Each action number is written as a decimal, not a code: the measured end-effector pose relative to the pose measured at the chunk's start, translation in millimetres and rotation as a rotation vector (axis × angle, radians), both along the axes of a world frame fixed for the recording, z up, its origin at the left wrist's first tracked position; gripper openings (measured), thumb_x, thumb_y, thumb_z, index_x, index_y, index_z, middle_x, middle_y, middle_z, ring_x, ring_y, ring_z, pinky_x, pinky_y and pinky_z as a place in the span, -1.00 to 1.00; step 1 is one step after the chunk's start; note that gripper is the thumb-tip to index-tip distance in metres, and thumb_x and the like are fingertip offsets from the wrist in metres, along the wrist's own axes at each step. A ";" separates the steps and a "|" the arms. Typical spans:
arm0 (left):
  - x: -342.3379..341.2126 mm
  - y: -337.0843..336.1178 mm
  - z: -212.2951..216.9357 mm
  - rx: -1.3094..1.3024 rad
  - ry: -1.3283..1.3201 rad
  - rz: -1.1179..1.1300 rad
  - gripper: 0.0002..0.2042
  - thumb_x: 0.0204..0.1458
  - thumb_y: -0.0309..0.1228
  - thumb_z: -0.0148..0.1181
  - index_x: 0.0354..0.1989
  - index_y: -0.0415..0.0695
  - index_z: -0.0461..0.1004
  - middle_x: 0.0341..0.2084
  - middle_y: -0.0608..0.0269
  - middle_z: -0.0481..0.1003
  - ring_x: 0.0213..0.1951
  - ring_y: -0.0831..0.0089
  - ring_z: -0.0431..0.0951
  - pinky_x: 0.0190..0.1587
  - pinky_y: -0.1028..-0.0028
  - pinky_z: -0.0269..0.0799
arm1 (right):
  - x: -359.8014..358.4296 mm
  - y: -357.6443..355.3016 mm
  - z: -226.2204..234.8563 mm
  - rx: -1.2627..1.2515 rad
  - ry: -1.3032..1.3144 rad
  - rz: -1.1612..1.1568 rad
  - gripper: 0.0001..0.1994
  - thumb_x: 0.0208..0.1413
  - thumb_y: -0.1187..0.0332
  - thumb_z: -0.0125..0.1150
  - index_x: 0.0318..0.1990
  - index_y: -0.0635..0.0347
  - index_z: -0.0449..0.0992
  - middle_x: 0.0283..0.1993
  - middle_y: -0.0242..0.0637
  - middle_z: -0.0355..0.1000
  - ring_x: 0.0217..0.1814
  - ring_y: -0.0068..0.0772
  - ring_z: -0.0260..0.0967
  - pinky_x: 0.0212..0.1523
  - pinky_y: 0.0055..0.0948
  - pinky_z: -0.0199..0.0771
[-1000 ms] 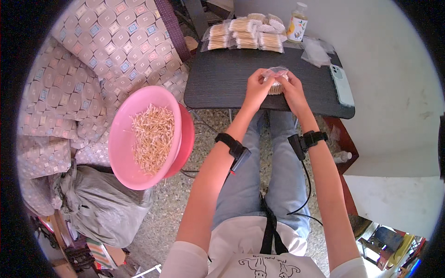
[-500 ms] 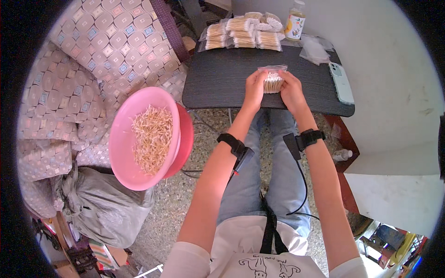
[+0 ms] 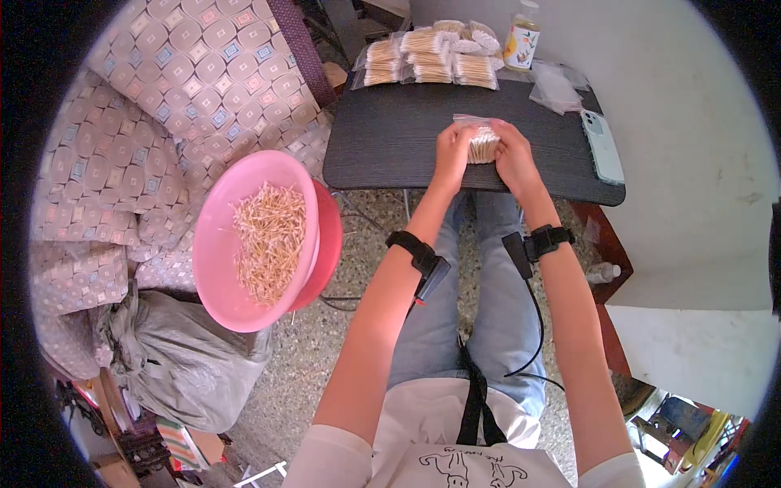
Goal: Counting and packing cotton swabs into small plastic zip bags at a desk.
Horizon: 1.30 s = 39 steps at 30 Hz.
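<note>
Between my two hands is a small clear zip bag of cotton swabs (image 3: 483,149), near the front edge of the black table (image 3: 390,138). My left hand (image 3: 451,154) grips its left side, and my right hand (image 3: 514,153) closes on its right side and top corner. White swab tips show just under the bag's top, with pale sticks below them. The zip strip at the top is partly covered by my fingers. At the table's back, filled bags of cotton swabs (image 3: 429,61) are stacked in a pile.
Flat empty clear bags (image 3: 557,91) lie at the back right, beside a bottle (image 3: 521,41) with a yellowish label. A pale phone (image 3: 602,148) rests along the right edge. Left of the table, a pink basin (image 3: 213,252) holds loose swabs on a red stool (image 3: 327,248).
My right fingers have shifted left over the top of the bag, covering more of its zip strip. The bag stays in both hands.
</note>
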<state>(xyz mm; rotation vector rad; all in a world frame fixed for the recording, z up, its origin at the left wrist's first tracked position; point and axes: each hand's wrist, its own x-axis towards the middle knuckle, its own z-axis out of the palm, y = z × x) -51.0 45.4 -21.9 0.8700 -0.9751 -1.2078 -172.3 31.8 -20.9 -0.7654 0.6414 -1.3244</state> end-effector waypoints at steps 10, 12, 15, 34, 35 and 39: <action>1.0 0.7 -4.9 -0.079 -0.050 0.008 -0.70 0.17 -0.22 -0.01 -0.22 -0.24 0.49 -0.34 0.34 0.50 -0.30 0.61 0.46 -0.22 0.53 0.36 | 6.5 8.3 -0.8 -0.170 0.191 -0.036 -0.76 0.20 0.27 0.07 -0.13 0.25 0.45 -0.19 -0.45 0.41 -0.16 -0.66 0.30 -0.13 -0.58 0.28; -0.1 1.7 -5.0 -0.085 -0.059 0.010 -0.69 0.17 -0.21 -0.01 -0.23 -0.23 0.50 -0.35 0.35 0.50 -0.30 0.62 0.46 -0.23 0.53 0.36 | 5.0 9.8 0.1 -0.178 0.209 -0.023 -0.75 0.20 0.25 0.07 -0.12 0.25 0.46 -0.18 -0.45 0.42 -0.16 -0.66 0.31 -0.13 -0.58 0.28; -2.4 2.1 -5.0 -0.064 -0.025 0.012 -0.70 0.17 -0.21 0.01 -0.24 -0.23 0.50 -0.37 0.36 0.50 -0.32 0.62 0.45 -0.23 0.54 0.36 | 4.7 11.8 1.8 -0.159 0.219 -0.014 -0.74 0.20 0.24 0.07 -0.12 0.25 0.47 -0.17 -0.45 0.43 -0.16 -0.66 0.32 -0.12 -0.58 0.28; -7.7 0.8 -1.6 -0.027 -0.011 0.088 -0.64 0.20 -0.18 -0.08 -0.26 -0.27 0.46 -0.37 0.33 0.47 -0.30 0.60 0.40 -0.21 0.50 0.31 | 2.8 5.6 2.3 -0.087 0.194 -0.022 -0.71 0.20 0.23 0.06 -0.11 0.28 0.45 -0.18 -0.43 0.43 -0.19 -0.65 0.31 -0.16 -0.59 0.29; -9.9 1.6 1.0 -0.014 0.083 0.071 -0.63 0.20 -0.17 -0.07 -0.27 -0.29 0.46 -0.42 0.35 0.46 -0.35 0.62 0.38 -0.26 0.50 0.30 | 0.1 4.6 1.1 -0.043 0.084 -0.019 -0.72 0.21 0.24 0.04 -0.11 0.29 0.45 -0.18 -0.43 0.42 -0.18 -0.65 0.32 -0.15 -0.59 0.29; 0.0 -1.5 -3.2 0.035 0.031 0.037 -0.62 0.20 -0.14 -0.07 -0.26 -0.27 0.48 -0.40 0.33 0.47 -0.33 0.60 0.39 -0.23 0.51 0.30 | 5.1 9.0 5.8 -0.076 0.195 -0.006 -0.74 0.23 0.25 0.01 -0.11 0.27 0.45 -0.19 -0.43 0.42 -0.17 -0.64 0.33 -0.12 -0.59 0.29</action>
